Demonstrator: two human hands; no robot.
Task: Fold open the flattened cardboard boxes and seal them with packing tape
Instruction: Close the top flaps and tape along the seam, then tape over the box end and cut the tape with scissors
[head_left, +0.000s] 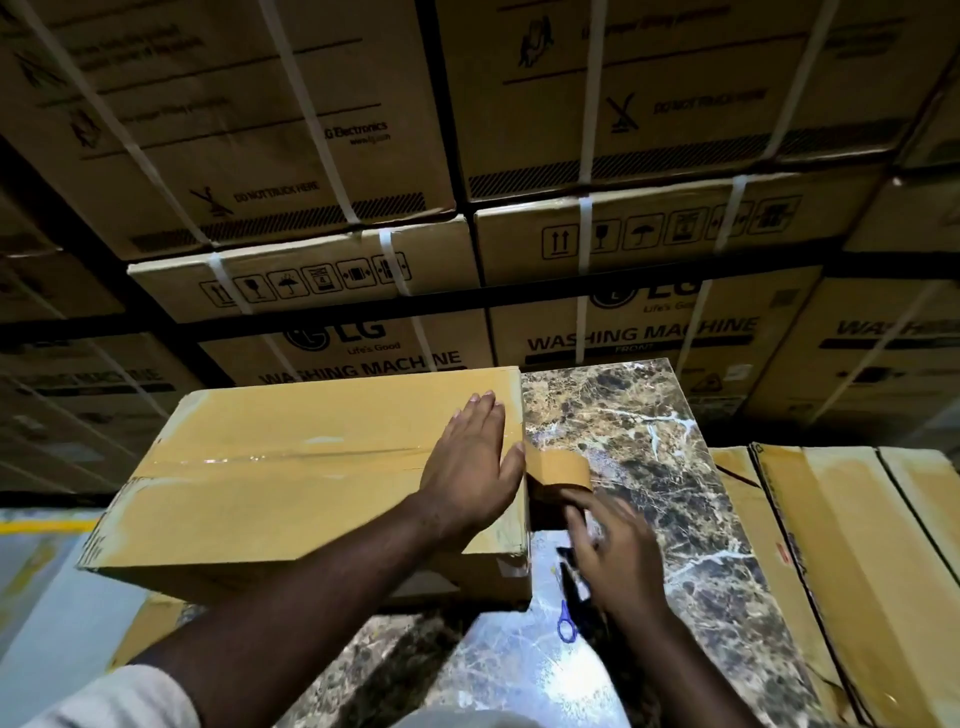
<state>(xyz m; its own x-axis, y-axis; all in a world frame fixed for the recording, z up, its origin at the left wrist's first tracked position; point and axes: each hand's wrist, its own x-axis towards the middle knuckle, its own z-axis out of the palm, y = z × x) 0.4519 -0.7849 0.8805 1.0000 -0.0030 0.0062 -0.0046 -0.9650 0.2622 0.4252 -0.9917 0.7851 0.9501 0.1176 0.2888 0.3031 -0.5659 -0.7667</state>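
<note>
An assembled cardboard box (291, 483) lies on the marble table (649, 467), with clear tape running along its top seam. My left hand (470, 467) presses flat on the box top at its right end, fingers straight. A roll of brown packing tape (558, 480) hangs just past the box's right edge, its strip leading up to the seam. My right hand (613, 551) is blurred and grips the roll from below. Blue-handled scissors (569, 608) lie on the table under my right hand.
Flattened cardboard boxes (852, 561) lie stacked to the right of the table. Strapped washing machine cartons (337, 291) are stacked high behind it. Grey floor with a yellow line (41, 525) shows at the left.
</note>
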